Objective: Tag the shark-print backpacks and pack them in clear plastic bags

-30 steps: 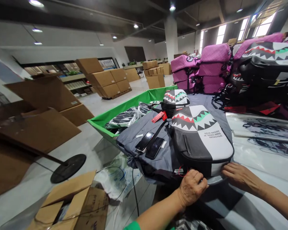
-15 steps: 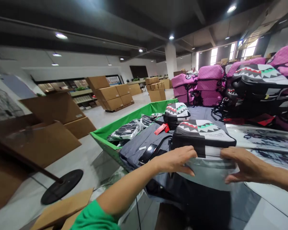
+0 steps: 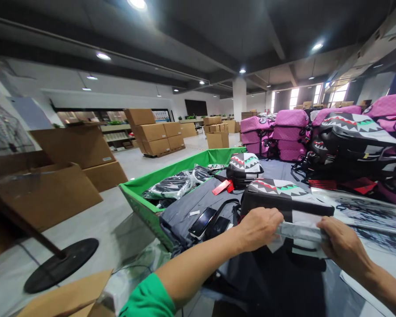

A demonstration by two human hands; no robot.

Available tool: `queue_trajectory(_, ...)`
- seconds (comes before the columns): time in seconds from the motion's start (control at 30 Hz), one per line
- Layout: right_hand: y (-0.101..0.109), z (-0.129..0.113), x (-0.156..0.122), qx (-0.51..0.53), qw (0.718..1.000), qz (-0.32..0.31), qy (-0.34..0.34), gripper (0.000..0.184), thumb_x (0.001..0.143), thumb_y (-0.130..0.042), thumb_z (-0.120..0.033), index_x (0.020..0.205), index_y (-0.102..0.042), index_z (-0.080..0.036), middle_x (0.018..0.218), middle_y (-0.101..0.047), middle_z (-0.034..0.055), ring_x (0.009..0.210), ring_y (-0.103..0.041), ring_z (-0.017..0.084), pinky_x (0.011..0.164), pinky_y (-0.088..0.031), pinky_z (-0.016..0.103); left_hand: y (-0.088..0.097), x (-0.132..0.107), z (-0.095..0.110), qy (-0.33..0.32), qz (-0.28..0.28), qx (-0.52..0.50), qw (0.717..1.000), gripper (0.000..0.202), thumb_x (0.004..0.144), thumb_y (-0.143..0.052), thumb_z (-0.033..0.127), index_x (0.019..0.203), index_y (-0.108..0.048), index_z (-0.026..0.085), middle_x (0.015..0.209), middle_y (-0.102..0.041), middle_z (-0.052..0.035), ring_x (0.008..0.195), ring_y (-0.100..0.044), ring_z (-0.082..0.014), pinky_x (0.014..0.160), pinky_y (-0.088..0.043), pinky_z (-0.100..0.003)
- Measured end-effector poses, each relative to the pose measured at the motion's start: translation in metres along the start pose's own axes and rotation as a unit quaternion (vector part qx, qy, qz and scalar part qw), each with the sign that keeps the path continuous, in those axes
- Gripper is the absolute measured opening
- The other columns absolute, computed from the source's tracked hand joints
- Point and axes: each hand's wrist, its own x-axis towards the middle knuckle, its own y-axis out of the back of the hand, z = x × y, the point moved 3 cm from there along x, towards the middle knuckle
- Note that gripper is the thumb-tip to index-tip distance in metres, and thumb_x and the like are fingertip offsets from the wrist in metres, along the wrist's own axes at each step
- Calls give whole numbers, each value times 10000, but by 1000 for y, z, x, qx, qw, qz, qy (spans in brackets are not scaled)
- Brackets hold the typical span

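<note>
My grip is closed on both sides: my left hand (image 3: 259,229) and right hand (image 3: 345,248) each pinch one end of a gathered clear plastic bag (image 3: 300,235), with the film bunched between fingers and thumb. A green sleeve (image 3: 148,297) shows on my left arm at 7 o'clock. The bag sits at 12 o'clock against the near end of one shark-mouth backpack (image 3: 284,196), which lies flat, its lower part hidden behind the film and my hands.

Just past my left hand at 11 o'clock are two black phones (image 3: 203,222) side by side on a grey fabric sheet (image 3: 188,211). Beyond the first backpack lies a second, smaller shark-mouth backpack (image 3: 244,169), with one red tag (image 3: 222,187) beside it. At 10 o'clock, one green-lined bin (image 3: 171,176) holds plastic-wrapped black items (image 3: 170,185). At 1 o'clock stand two stacks of pink backpacks (image 3: 290,134), with a pile of black shark-mouth backpacks (image 3: 356,132) to their right. Farther off at 11 o'clock, cardboard boxes (image 3: 155,136) sit on a pallet.
</note>
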Motion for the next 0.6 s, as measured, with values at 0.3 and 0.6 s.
queue_trajectory(0.3, -1, -21, 3, 86, 992, -91, 22, 149, 913, -598, -292, 1004, -502, -225, 849, -628, 41, 696, -596, 199, 606, -482, 290, -12, -22, -8, -38, -33, 41, 998, 88, 945, -472, 82, 945, -509, 163, 816, -591, -23, 779, -594, -167, 686, -441, -289)
queue_trajectory(0.6, -12, -11, -44, 115, 984, -120, 64, 331, 836, -426, -10, 1021, -583, -235, 865, -634, 31, 754, -600, 191, 692, -491, 296, -19, -41, 31, -24, -5, 51, 998, 190, 851, -577, 357, 797, -496, 194, 708, -524, -7, 643, -530, -157, 577, -396, -298)
